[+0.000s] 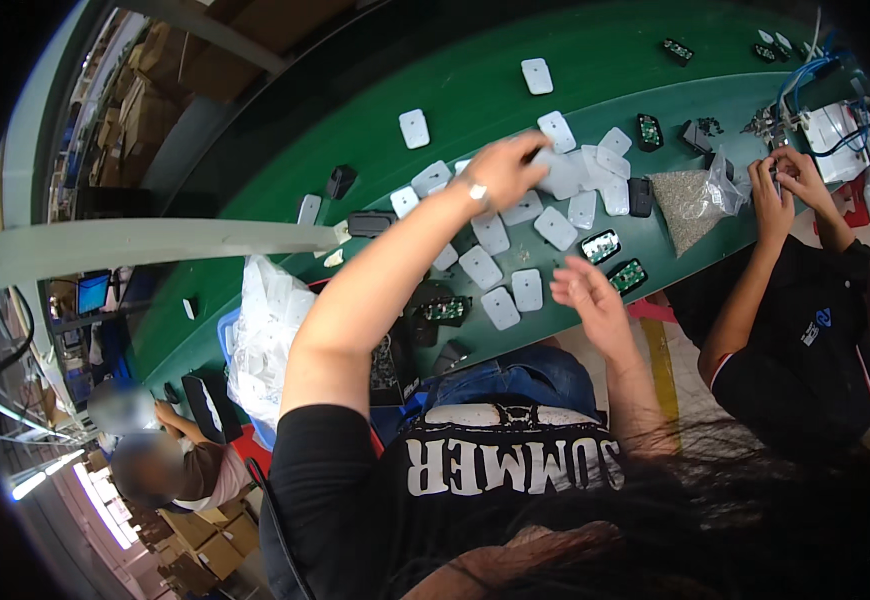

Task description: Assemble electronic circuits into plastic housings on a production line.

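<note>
My left hand reaches across the green workbench with bent fingers. They close on the edge of a white plastic cover, which is smeared by motion. Around it lie several more flat, rounded white covers, some overlapping. Nearer to me my right hand hovers at the bench's front edge, its fingers apart and nothing in them. Close to that hand are a black housing with a green circuit board and another housing with a bright, shiny board.
A clear bag of small beige pieces lies to the right, beside a co-worker's hands. At the left, a pale metal bar crosses the bench, above a blue bin with plastic bags. Another housing with a board sits near me.
</note>
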Demonstrator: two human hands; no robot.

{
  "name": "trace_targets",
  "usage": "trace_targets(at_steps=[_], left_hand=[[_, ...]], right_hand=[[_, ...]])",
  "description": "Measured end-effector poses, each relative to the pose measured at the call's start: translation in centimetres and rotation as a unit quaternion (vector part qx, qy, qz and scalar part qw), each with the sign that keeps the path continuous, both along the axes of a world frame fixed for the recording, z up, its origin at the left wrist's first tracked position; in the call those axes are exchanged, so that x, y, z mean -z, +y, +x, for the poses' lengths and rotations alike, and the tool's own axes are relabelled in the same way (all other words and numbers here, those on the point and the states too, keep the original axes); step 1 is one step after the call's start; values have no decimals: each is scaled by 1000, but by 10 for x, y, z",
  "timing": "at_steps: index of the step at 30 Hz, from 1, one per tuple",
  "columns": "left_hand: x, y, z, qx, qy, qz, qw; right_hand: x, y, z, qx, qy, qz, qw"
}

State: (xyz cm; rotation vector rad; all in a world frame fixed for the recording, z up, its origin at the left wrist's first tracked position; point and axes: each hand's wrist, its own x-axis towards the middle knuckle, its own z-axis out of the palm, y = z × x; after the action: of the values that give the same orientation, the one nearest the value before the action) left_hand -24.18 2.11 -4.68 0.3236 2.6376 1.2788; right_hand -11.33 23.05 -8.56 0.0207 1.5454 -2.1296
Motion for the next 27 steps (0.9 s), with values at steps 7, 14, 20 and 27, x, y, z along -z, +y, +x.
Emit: trace_targets(at_steps=[7,14,20,27], left_hand=[[43,71,-154,42,-61,-222,972],[104,83,-204,142,-165,-373,902],[115,77,-207,198,-179,-374,888],[125,82,-194,138,-174,-327,918]], right_hand=[[21,22,23,-60,-68,1,996],[33,38,20,-43,-84,-5,996],[32,38,14,-51,-98,-4,994],[33,36,11,-57,-99,30,993]])
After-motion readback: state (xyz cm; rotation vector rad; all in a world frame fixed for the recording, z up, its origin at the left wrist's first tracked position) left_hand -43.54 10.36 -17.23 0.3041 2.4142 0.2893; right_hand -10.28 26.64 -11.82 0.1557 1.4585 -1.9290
